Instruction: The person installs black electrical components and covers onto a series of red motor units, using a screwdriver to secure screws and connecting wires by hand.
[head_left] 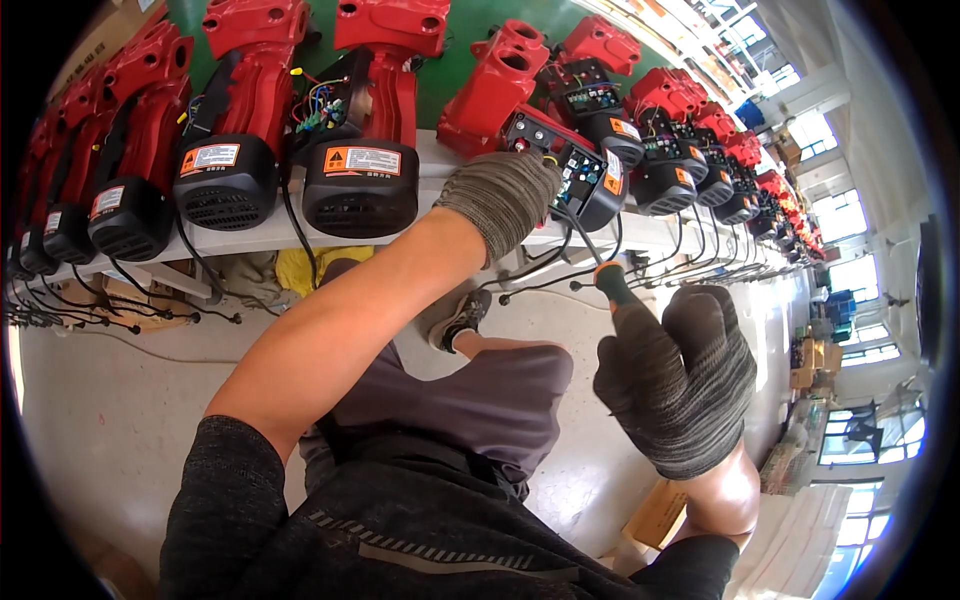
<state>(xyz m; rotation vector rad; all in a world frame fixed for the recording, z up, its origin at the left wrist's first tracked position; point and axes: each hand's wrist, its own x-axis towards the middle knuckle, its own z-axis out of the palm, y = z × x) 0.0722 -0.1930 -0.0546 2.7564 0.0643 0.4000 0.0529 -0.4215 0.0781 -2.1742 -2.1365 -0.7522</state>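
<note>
My left hand (503, 196), in a grey knit glove, reaches forward and rests on the open black control box (570, 172) of a red machine (492, 88) on the bench; whether it grips anything there is hidden. My right hand (680, 378), gloved the same way, is closed around a screwdriver (612, 284) with a green and orange handle end poking up from the fist, held a little below and right of the box. The tool's shaft is hidden. Black cables hang from the box between both hands.
A long white bench (265, 232) carries a row of red machines with black motor housings (360, 186) and open circuit boxes, running off to the right. Cables with plugs (130, 318) dangle over the pale floor. My knee and shoe (462, 318) are below. Cardboard (658, 512) lies lower right.
</note>
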